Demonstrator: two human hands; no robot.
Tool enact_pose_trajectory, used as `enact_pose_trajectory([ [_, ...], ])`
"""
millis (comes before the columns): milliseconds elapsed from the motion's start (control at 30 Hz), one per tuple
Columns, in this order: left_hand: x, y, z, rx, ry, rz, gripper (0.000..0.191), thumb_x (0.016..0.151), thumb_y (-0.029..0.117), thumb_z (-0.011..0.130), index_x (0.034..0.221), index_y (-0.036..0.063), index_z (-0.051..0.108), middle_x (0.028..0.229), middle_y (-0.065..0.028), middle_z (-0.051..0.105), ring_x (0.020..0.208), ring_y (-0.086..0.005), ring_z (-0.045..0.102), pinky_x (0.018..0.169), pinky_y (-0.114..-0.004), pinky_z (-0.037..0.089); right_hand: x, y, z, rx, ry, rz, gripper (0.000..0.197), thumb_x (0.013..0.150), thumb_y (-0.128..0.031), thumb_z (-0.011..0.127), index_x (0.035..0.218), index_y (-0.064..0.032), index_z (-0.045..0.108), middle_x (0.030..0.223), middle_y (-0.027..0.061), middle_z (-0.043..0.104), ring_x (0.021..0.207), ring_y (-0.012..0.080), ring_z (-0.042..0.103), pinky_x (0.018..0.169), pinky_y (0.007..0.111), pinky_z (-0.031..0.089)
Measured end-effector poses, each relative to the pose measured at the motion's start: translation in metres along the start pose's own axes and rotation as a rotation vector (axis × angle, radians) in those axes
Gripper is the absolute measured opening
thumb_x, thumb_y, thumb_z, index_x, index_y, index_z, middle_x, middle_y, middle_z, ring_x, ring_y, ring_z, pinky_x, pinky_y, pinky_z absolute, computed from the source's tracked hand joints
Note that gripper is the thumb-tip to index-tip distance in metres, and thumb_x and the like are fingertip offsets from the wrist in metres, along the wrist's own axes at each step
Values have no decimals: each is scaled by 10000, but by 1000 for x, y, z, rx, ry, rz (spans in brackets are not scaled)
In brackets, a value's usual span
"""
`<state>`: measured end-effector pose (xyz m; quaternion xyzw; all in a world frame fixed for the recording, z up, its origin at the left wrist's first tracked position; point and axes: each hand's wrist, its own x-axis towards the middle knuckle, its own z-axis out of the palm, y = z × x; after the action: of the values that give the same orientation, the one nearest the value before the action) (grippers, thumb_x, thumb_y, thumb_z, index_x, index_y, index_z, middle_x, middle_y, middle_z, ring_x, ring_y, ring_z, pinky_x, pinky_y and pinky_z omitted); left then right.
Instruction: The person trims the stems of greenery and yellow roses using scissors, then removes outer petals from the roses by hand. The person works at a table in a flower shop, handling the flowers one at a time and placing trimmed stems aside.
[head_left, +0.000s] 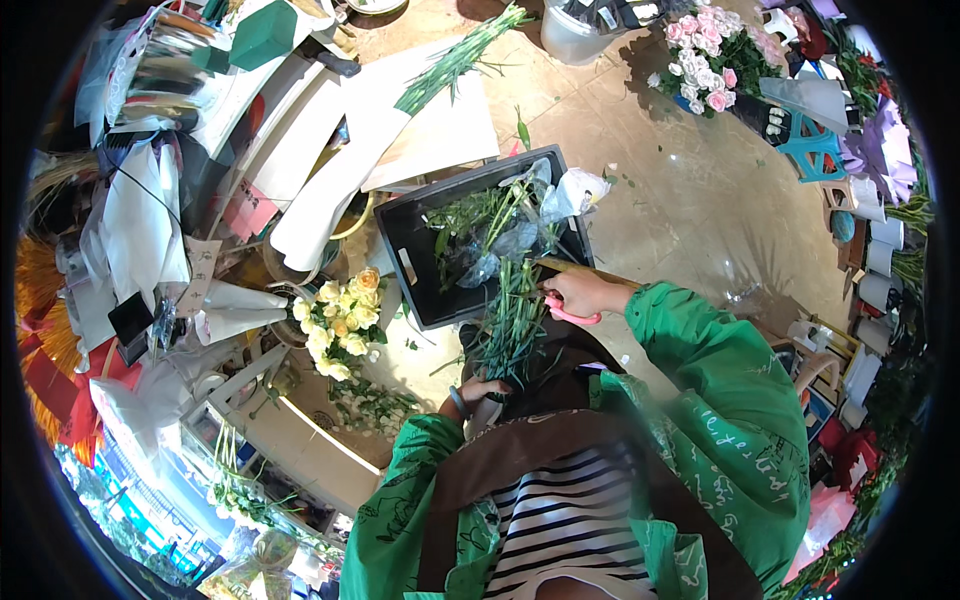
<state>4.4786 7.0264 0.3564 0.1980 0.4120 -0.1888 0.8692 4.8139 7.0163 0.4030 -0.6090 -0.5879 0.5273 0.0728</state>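
Note:
A bundle of green flower stems (514, 326) lies across my lap, its upper ends over the near edge of a black plastic crate (427, 304). My left hand (480, 391) grips the bundle at its lower end. In my right hand (574, 291), beside the upper part of the stems, are scissors with pink handles (574, 313); their blades are hidden by the hand and stems. Inside the crate lie cut green stems and leaves (469, 214) with crumpled clear plastic wrap (517, 238).
Cream-yellow roses (341, 319) stand left of the crate. Beyond it, more stems (457, 64) lie on white paper (442, 139). Pink and white roses (701, 56) and a blue plastic stool (810, 146) are at the upper right. A white bucket (574, 37) stands at the top.

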Motion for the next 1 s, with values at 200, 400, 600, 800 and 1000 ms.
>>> enact_pose_trajectory([
  [200,-12,-4,-5,54,18,69,366,674,123,687,993,-7,565,857,-52,611,840,-149,566,810,-269,428,-3,3,-37,-383,-92,-217,251,732,-261,591,661,-20,606,634,186,587,636,380,589,550,456,455],
  [400,-16,-20,-13,51,-51,136,527,677,119,681,1156,-5,498,998,-53,591,887,-154,554,804,-276,441,-7,4,-39,279,-477,9,393,746,-393,660,705,-10,583,587,99,564,529,276,562,513,412,450],
  [600,-9,-25,-10,140,-131,49,515,681,123,679,1150,9,501,1004,-53,588,904,-160,550,815,-281,437,-5,-12,1,80,-144,-71,292,684,-301,665,733,-35,554,659,155,574,650,340,563,610,426,430],
  [800,-11,-18,-2,161,-119,103,341,675,156,688,964,-1,597,818,-42,622,780,-131,574,742,-251,446,-13,-16,-14,-215,-56,-105,288,702,-306,626,649,-26,582,627,184,582,651,389,582,551,470,435],
  [1000,-10,-20,8,174,-175,127,207,689,85,678,877,31,613,785,-4,595,753,-104,540,701,-235,425,-17,-4,-32,-50,-400,-31,311,662,-313,663,659,-7,605,586,147,563,576,292,572,541,405,437],
])
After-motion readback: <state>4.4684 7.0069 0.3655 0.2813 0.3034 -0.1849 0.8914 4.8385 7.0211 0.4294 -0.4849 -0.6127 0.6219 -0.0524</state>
